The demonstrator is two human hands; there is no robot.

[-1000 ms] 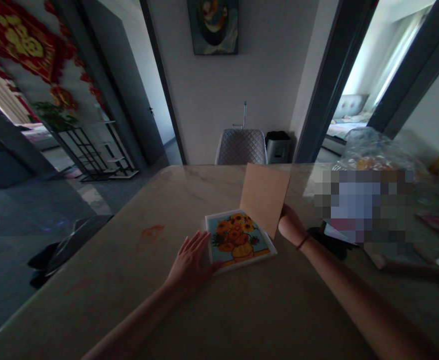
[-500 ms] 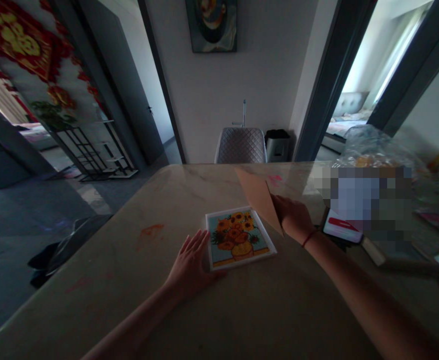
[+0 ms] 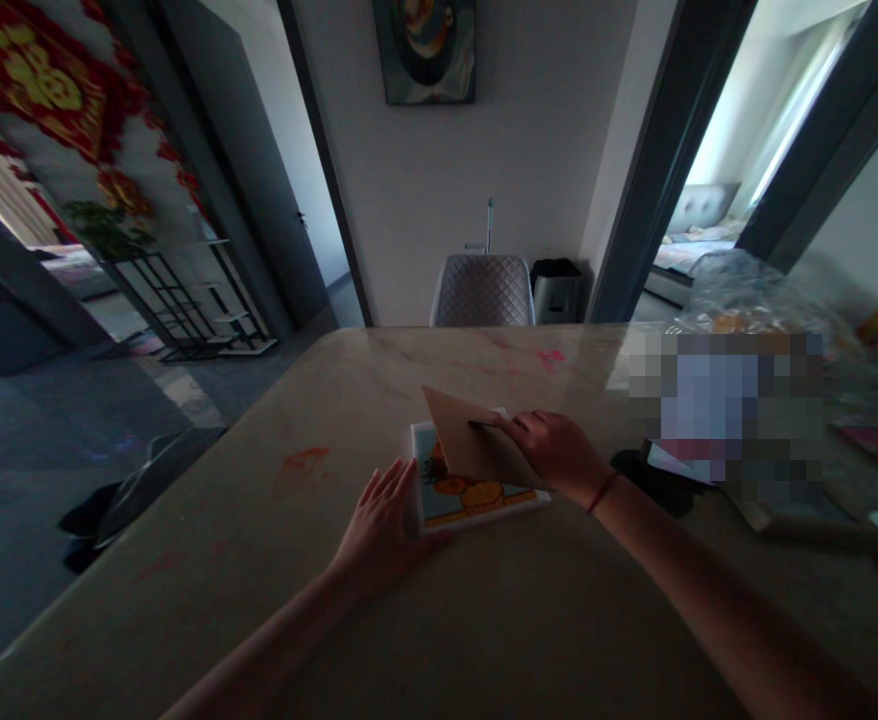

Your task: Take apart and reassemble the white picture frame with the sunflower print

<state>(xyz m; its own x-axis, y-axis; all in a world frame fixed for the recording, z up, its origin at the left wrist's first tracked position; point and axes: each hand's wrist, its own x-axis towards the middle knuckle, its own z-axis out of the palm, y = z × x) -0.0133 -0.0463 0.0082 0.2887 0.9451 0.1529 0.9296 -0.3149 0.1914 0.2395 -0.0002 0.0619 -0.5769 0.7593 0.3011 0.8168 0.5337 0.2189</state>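
1. Looking across table [image 3: 559, 610], spotted with orange and pink smudges.
2. Laying left hand [image 3: 379, 515] on table, spreading fingers, gripping nothing, touching the left rim of print with the tips.
3. Seeing print [image 3: 445, 495], white-bordered, lying flat on table between both hands.
4. Grasping card [image 3: 476, 450] with right hand [image 3: 555, 450], slanting it over print, hiding the upper right part; wearing red band [image 3: 602, 492] on that wrist.
5. Seeing phone [image 3: 679, 462], partly pixelated, lying right of right hand, with clear bag [image 3: 746, 285] lying beyond.
6. Facing chair [image 3: 484, 290] and bin [image 3: 557, 295] past the far edge, with painting [image 3: 428, 50] hanging on wall [image 3: 544, 150].
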